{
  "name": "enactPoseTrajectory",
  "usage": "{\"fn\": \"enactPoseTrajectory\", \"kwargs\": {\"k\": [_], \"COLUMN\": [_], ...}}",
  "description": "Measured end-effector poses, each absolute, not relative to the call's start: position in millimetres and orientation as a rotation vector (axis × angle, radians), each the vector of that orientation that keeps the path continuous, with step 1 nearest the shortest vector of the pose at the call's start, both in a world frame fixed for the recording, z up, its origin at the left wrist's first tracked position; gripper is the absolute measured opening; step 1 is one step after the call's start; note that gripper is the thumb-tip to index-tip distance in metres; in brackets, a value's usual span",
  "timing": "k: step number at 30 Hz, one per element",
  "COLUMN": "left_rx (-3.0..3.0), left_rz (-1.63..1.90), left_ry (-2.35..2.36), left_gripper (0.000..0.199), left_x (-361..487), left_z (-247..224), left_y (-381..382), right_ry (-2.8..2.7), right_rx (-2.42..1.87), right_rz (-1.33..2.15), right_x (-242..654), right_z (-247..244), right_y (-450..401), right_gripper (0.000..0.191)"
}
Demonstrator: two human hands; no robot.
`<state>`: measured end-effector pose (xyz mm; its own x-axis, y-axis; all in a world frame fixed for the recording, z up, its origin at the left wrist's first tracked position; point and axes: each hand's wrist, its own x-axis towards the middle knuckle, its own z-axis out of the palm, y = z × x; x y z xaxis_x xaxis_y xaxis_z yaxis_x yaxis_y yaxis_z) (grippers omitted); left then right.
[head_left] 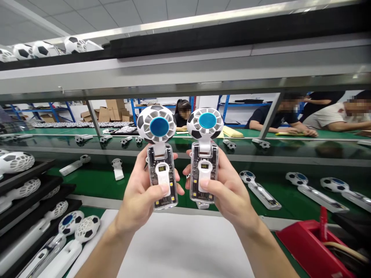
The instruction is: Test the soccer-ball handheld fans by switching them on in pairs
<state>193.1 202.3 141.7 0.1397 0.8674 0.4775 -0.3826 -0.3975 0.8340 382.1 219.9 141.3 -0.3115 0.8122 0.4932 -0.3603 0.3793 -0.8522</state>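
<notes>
Upright in my left hand (142,193) is a handheld fan (159,125) with a football-patterned head, a blue centre disc and a clear handle showing a circuit board. A matching fan (206,121) stands upright in my right hand (227,189), a little to the right. Each thumb lies on the white front panel below a small display, and the fingers wrap behind the handle. The two fans are side by side and apart, above a white work surface (191,247).
Similar fans (262,193) lie on the green conveyor (98,185). Stacked black trays (37,170) with fan parts stand at the left, a red bin (313,247) at the lower right. A shelf (185,65) crosses overhead. Several people sit beyond the conveyor.
</notes>
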Motion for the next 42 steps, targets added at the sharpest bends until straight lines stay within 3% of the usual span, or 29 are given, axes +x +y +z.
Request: {"fn": "enactPoseTrajectory", "kwargs": {"k": [12, 23, 33, 42], "left_rx": [1.368, 1.315, 1.264, 1.236], "left_rz": [1.412, 1.393, 1.414, 1.386], "left_ry": [0.382, 0.322, 0.347, 0.333], "left_gripper": [0.073, 0.082, 0.066, 0.066], "left_x": [190, 188, 192, 193], "left_z": [141, 142, 141, 139], "left_y": [213, 212, 215, 216], "right_ry": [-1.472, -1.427, -1.368, -1.391], "right_rx": [-0.398, -0.464, -0.491, -0.515], "right_rz": [1.283, 1.278, 1.292, 1.306], "right_x": [374, 374, 370, 372], "right_z": [136, 141, 141, 140], "right_y": [228, 223, 224, 226], "right_gripper": [0.076, 0.063, 0.061, 0.061]}}
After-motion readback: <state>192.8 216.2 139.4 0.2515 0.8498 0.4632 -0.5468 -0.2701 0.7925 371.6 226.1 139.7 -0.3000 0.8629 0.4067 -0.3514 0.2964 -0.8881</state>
